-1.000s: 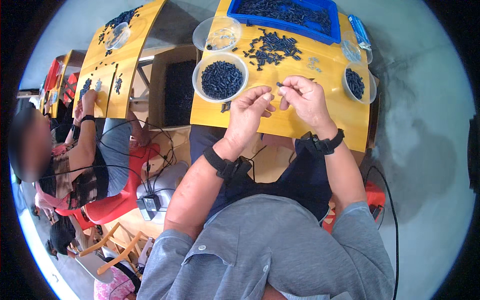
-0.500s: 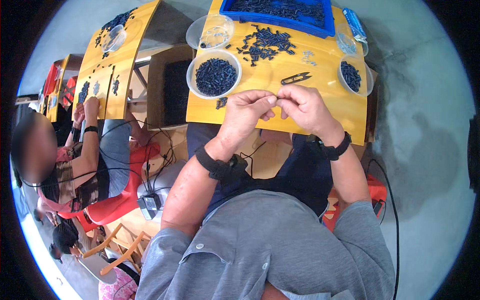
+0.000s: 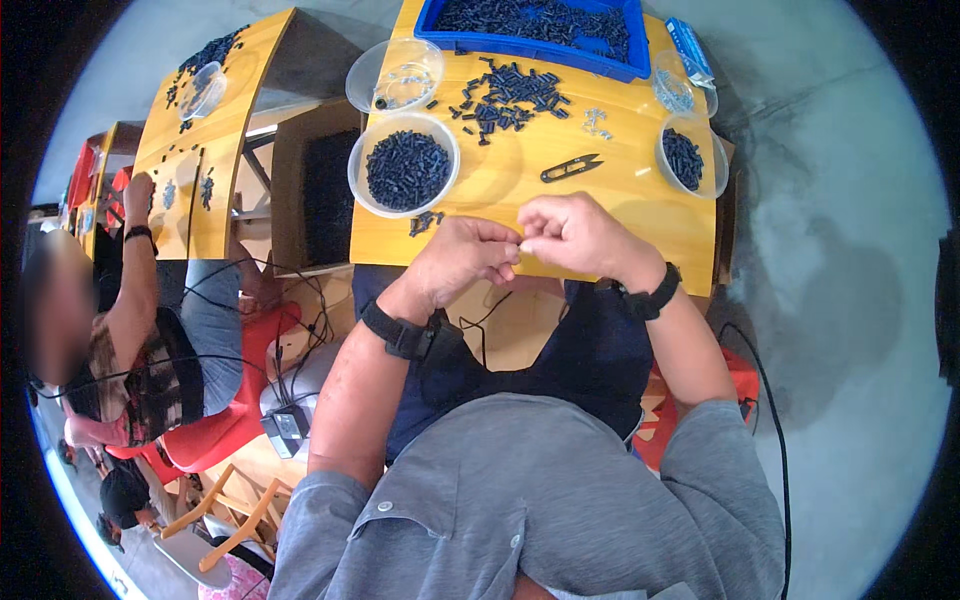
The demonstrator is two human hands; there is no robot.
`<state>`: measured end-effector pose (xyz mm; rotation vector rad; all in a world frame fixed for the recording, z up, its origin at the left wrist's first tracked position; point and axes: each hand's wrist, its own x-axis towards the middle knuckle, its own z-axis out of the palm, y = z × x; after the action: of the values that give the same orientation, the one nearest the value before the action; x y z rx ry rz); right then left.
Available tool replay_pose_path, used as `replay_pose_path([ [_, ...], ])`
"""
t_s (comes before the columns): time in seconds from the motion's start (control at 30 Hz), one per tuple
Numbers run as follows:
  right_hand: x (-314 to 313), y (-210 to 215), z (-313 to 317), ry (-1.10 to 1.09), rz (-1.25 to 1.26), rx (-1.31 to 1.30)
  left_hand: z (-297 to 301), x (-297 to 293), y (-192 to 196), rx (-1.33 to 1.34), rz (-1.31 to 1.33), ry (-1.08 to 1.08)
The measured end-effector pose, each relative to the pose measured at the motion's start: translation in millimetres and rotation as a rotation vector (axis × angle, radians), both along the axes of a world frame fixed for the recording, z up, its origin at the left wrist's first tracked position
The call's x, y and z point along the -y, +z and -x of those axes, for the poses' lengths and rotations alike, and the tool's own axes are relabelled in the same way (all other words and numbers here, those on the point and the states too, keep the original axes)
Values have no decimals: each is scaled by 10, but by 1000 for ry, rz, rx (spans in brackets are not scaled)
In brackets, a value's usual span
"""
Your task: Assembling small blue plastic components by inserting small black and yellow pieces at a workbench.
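Note:
At the near edge of the yellow table (image 3: 640, 225), my left hand (image 3: 455, 262) and my right hand (image 3: 580, 238) meet fingertip to fingertip. Thumb and forefinger are pinched on each hand. Whatever sits between them is too small or hidden to make out. Just beyond my right hand lies a pair of black thread snips (image 3: 571, 168). Beyond my left hand stands a clear round bowl (image 3: 357, 180) full of small black tube-like parts (image 3: 408, 168), with a few loose ones (image 3: 426, 222) beside it.
A blue tray (image 3: 530, 58) of black parts stands at the back, with a loose pile (image 3: 518, 95) before it. Tiny clear pieces (image 3: 597, 123) lie nearby. Tubs (image 3: 395, 75) and a smaller bowl (image 3: 684, 160) flank the pile. A co-worker's arm (image 3: 135, 290) is at the left table.
The whole view has shifted slightly. My hands sit a little lower and nearer the table edge, still fingertip to fingertip. The co-worker's hand has moved left and away.

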<state>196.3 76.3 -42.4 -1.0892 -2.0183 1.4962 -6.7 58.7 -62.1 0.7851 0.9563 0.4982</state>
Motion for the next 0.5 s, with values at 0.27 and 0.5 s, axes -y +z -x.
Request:
replay_pose_path([
  [0.27,-864,-518,-504,-490,-616,482,4,76,-246,-40,87,40],
  [0.5,-1052,-630,-499,-512,-692,747,-11,71,-200,30,14,87],
])
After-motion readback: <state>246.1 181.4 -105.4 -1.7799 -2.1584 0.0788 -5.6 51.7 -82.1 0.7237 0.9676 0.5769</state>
